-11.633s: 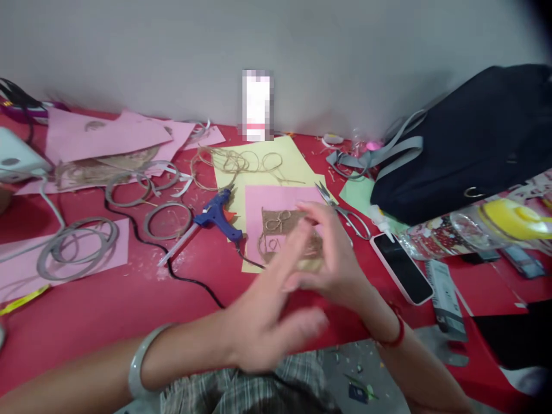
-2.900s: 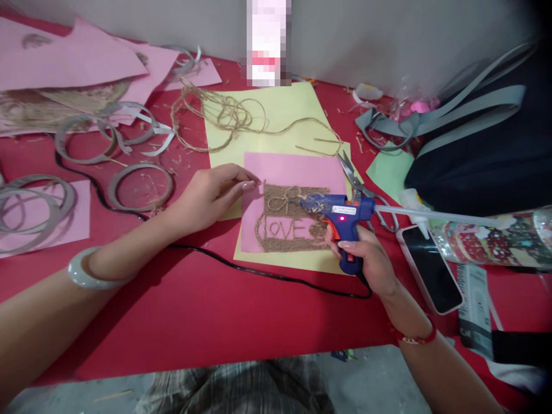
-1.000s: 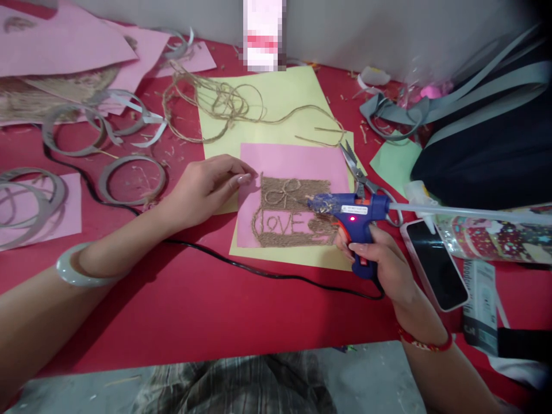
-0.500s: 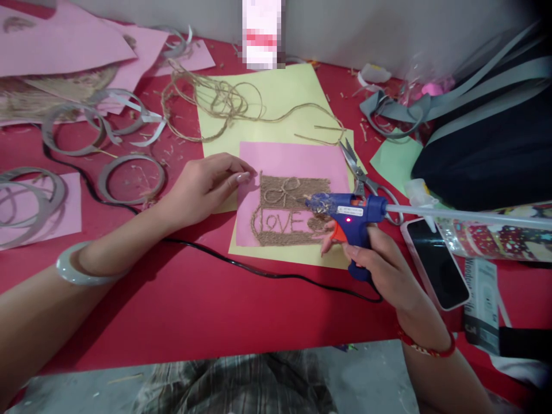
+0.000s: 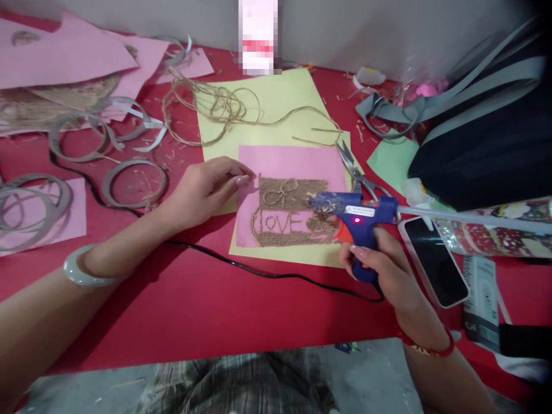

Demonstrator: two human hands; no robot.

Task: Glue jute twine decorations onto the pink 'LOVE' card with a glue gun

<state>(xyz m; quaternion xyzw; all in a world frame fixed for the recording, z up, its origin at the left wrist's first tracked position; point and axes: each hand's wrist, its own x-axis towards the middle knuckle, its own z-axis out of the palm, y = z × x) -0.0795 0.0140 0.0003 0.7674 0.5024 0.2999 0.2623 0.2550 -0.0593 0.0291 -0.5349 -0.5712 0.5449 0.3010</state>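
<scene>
My right hand is wrapped round the handle of a blue hot glue gun, its red light lit and a clear glue stick sticking out of its back. The nozzle points left over the right part of a twine picture with the word LOVE and a bow, hiding some of it. That picture is on a pink sheet, which lies on yellow paper. At the pink sheet's left edge rests my left hand, fingers stretched out and thumb slightly apart, fingertips beside the twine's upper left corner.
Scissors lie behind the glue gun. Loose twine is coiled at the back. Tape rings are on the left, and a black cord crosses the red table. A phone and dark bag are at right.
The glue gun in my right hand has shifted slightly right. My right index finger has drawn back from the picture toward the trigger. My left hand stays at the sheet's left edge.
</scene>
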